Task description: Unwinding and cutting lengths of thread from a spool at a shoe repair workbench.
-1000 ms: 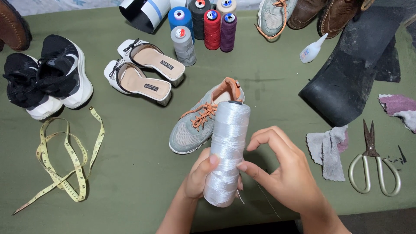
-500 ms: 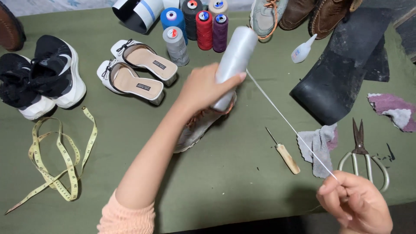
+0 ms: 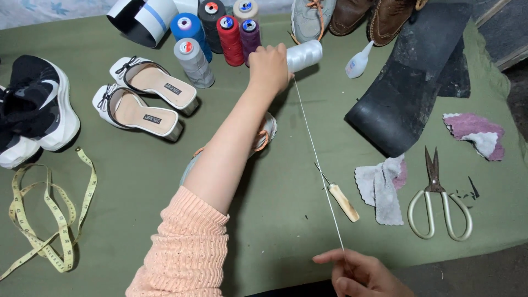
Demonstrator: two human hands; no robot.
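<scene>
My left hand (image 3: 269,67) reaches far across the green table and grips a large white thread spool (image 3: 304,55), held beside the coloured spools. A white thread (image 3: 319,159) runs taut from that spool down to my right hand (image 3: 360,272), which pinches its end at the near edge. Under my left forearm lies a grey sneaker with orange laces (image 3: 265,133), mostly hidden by the arm. An awl with a pale wooden handle (image 3: 342,201) lies just right of the thread.
Blue, grey, black, red and purple spools (image 3: 214,33) stand at the back. White slip-on sandals (image 3: 146,99), black-and-white sneakers (image 3: 33,110) and a yellow tape measure (image 3: 49,220) lie left. Scissors (image 3: 437,201), cloth scraps (image 3: 382,187), a black rubber sheet (image 3: 407,82) and brown shoes (image 3: 379,16) sit right.
My left hand has carried the white spool away from me to the back by the other spools. My right hand pulled the thread end toward the near edge, drawing out a long strand.
</scene>
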